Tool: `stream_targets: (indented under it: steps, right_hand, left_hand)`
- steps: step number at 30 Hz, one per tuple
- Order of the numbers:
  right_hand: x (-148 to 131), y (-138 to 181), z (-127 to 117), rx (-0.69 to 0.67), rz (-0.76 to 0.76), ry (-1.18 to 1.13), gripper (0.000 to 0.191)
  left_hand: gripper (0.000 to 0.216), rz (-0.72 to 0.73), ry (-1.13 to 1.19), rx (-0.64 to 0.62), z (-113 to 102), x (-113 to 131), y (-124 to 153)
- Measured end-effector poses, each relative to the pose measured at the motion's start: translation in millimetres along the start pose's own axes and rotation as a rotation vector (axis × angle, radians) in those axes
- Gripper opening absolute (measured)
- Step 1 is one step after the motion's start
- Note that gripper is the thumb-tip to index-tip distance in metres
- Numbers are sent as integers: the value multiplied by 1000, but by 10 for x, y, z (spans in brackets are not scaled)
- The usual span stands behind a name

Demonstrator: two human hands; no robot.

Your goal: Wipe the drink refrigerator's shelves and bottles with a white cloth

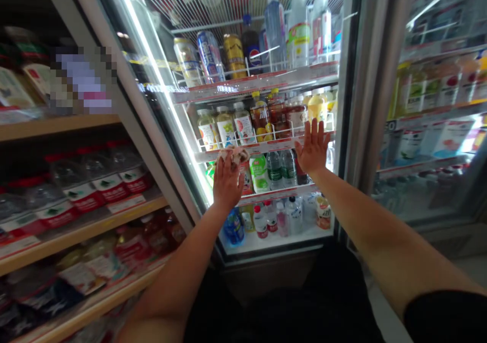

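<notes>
My left hand (228,180) reaches up to the front of a lit drinks fridge. Beneath its fingers is a crumpled, stained cloth (233,156), level with the middle shelf edge (274,145). My right hand (313,147) is raised to the right, fingers stretched and spread, palm towards the fridge, with nothing in it. Reflections lie across the fridge front, as on a glass door (266,54). Behind my hands stand juice bottles (243,122), and lower down green-labelled water bottles (274,168). Whether my right palm touches the glass cannot be made out.
Wooden shelves with red-capped bottles (91,180) stand close on the left. Cans (209,56) and tall bottles (299,33) fill the fridge's upper shelf. Small bottles (261,222) line its bottom. A metal frame (375,79) divides it from another drinks fridge on the right.
</notes>
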State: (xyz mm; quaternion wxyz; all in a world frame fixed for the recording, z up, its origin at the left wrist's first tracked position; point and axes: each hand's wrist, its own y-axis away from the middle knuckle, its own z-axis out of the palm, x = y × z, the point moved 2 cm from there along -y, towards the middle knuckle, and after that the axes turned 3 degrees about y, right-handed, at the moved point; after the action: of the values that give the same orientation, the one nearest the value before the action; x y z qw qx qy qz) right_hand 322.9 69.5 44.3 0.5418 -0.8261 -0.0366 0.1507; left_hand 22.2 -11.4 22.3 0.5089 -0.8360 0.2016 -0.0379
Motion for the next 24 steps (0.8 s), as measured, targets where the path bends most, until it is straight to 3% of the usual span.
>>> stream_targets:
  steps: [3, 9, 14, 17, 22, 24]
  right_hand:
    - [-5, -4, -19, -15, 8, 19, 73]
    - [-2, 1, -12, 0, -4, -7, 72]
    - [11, 0, -5, -4, -5, -20, 74]
    - [7, -4, -20, -23, 3, -10, 74]
    - [1, -1, -32, -21, 0, -22, 73]
    - [6, 1, -25, -20, -4, -16, 73]
  left_hand:
    - [53, -43, 2, 25, 27, 66, -57]
    - [44, 186, 1, -164, 194, 328, 207]
    - [47, 27, 9, -38, 53, 105, -13]
    - [48, -58, -2, 34, 3, 14, -6]
    - [45, 65, -3, -64, 17, -1, 278]
    - [44, 44, -4, -37, -32, -99, 277]
